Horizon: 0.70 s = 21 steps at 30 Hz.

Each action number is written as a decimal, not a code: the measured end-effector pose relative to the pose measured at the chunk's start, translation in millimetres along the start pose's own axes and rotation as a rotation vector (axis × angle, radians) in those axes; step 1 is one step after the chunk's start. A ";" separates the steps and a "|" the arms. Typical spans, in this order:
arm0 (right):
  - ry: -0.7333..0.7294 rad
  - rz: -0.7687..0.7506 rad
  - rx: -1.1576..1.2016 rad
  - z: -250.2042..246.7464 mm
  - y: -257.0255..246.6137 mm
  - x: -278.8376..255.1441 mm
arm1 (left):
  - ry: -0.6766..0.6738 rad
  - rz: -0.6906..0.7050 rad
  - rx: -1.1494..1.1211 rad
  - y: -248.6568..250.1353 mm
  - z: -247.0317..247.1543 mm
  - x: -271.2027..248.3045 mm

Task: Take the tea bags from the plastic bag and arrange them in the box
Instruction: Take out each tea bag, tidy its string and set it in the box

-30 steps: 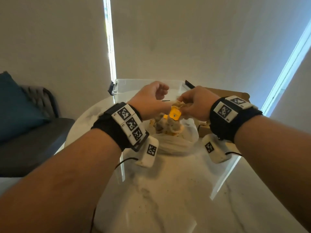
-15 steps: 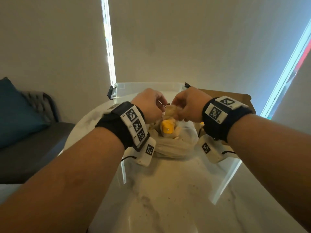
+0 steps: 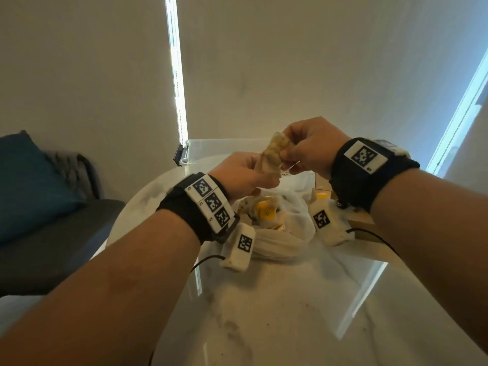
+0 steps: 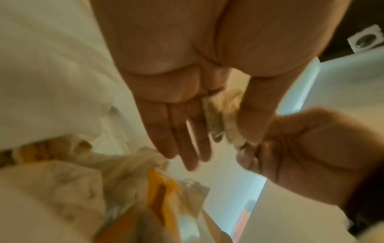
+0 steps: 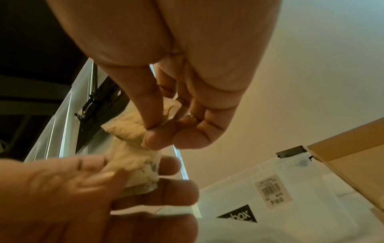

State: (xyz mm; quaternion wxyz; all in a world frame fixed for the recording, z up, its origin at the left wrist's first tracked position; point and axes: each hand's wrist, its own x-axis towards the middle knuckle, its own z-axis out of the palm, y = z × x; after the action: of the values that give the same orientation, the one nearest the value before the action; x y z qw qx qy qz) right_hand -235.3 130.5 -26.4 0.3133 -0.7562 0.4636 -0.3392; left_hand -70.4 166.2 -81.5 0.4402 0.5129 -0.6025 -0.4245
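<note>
Both hands hold one pale tea bag (image 3: 272, 154) in the air above the plastic bag (image 3: 280, 233). My left hand (image 3: 245, 173) pinches its lower end between thumb and fingers (image 4: 207, 131). My right hand (image 3: 306, 146) pinches its upper end, thumb against forefinger (image 5: 151, 125). In the right wrist view the tea bag (image 5: 135, 148) stretches between the two hands. The white plastic bag lies crumpled on the table with more tea bags and a yellow tag (image 3: 266, 211) showing in its mouth. The clear plastic box (image 3: 211, 151) stands open just behind the hands.
The round marble table (image 3: 277, 313) carries everything. A brown cardboard box (image 3: 361, 220) sits at the right, partly behind my right wrist. A grey sofa with a teal cushion (image 3: 29, 180) stands to the left. A wall rises close behind the clear box.
Both hands have risen from the plastic bag's mouth, lifting a tea bag clear of it. The yellow tag now lies back in the bag.
</note>
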 end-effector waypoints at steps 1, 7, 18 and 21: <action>0.006 0.002 0.021 -0.8 -0.8 2.7 | 0.002 0.000 -0.031 0.3 1.5 0.6; 0.006 0.055 -0.081 1.5 2.6 12.6 | -0.091 -0.163 -0.494 5.9 8.9 2.1; -0.038 -0.028 0.121 -24.7 6.8 -7.4 | -0.131 -0.360 -0.981 14.0 6.6 -6.4; -0.048 -0.037 0.052 -26.4 7.8 -9.2 | -0.201 -0.357 -0.955 18.8 15.3 -7.0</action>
State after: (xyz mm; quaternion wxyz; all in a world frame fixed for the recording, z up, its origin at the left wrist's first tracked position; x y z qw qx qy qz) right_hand -263.5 131.8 -19.4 0.3376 -0.7641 0.4328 -0.3389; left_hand -89.1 176.2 -67.9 0.4858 0.3063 -0.2841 -0.7678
